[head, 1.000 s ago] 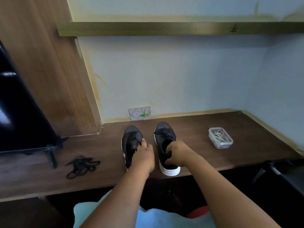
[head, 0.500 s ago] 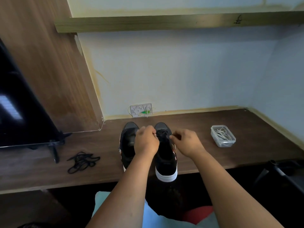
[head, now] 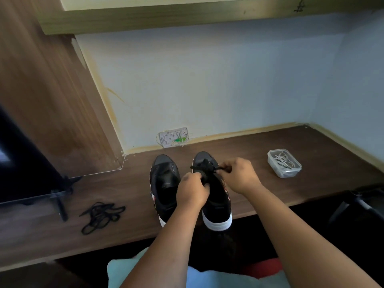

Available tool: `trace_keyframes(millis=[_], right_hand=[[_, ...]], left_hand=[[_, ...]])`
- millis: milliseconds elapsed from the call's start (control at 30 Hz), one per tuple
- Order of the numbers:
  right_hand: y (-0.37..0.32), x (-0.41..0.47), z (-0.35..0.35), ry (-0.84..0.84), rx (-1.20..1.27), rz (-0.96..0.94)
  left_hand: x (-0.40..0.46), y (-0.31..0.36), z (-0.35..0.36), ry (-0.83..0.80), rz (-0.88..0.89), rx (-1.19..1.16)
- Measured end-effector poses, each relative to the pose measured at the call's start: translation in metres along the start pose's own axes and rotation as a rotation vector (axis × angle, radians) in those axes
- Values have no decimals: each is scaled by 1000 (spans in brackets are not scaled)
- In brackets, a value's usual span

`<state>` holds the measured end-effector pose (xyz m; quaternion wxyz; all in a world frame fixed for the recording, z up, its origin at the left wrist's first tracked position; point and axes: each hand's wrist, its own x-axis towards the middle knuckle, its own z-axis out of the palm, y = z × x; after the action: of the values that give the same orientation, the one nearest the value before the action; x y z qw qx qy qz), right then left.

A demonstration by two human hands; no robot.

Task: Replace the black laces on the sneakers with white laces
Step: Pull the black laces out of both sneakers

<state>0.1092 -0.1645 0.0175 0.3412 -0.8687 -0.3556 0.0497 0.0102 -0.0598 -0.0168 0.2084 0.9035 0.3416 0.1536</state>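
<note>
Two black sneakers with white soles stand side by side on the brown desk [head: 291,188], toes toward the wall. The left sneaker [head: 164,183] has no lace. The right sneaker [head: 216,196] still carries its black lace [head: 205,166]. My left hand [head: 192,191] pinches the lace over the shoe's tongue. My right hand [head: 236,176] pinches a lace end at the shoe's right side. A loose black lace [head: 99,217] lies in a heap on the desk to the left. White laces [head: 283,161] sit in a clear plastic box [head: 284,164] to the right.
A dark monitor [head: 18,163] on a stand occupies the left of the desk. A wall socket plate [head: 173,137] sits behind the sneakers. A wooden panel rises at the back left and a shelf runs overhead. A dark chair part [head: 357,202] shows at the right edge.
Both hands moved from the sneakers' rear parts forward to the right sneaker's lace and now pinch it. The right sneaker sits closer to the desk's front edge.
</note>
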Motion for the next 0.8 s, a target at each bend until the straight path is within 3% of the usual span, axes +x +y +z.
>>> trace_keyframes(millis=[167, 300, 467, 567, 800], right_hand=[[-9, 7, -12, 71, 143, 22], [-29, 18, -24, 140, 551, 183], [-18, 6, 0, -169, -4, 31], [-9, -1, 13, -171, 15, 67], [-1, -3, 20, -175, 59, 82]], left_hand=[[5, 3, -1, -86, -17, 37], [9, -1, -1, -120, -55, -15], [9, -8, -2, -15, -9, -144], [12, -10, -3, 41, 89, -165], [15, -9, -6, 106, 40, -327]])
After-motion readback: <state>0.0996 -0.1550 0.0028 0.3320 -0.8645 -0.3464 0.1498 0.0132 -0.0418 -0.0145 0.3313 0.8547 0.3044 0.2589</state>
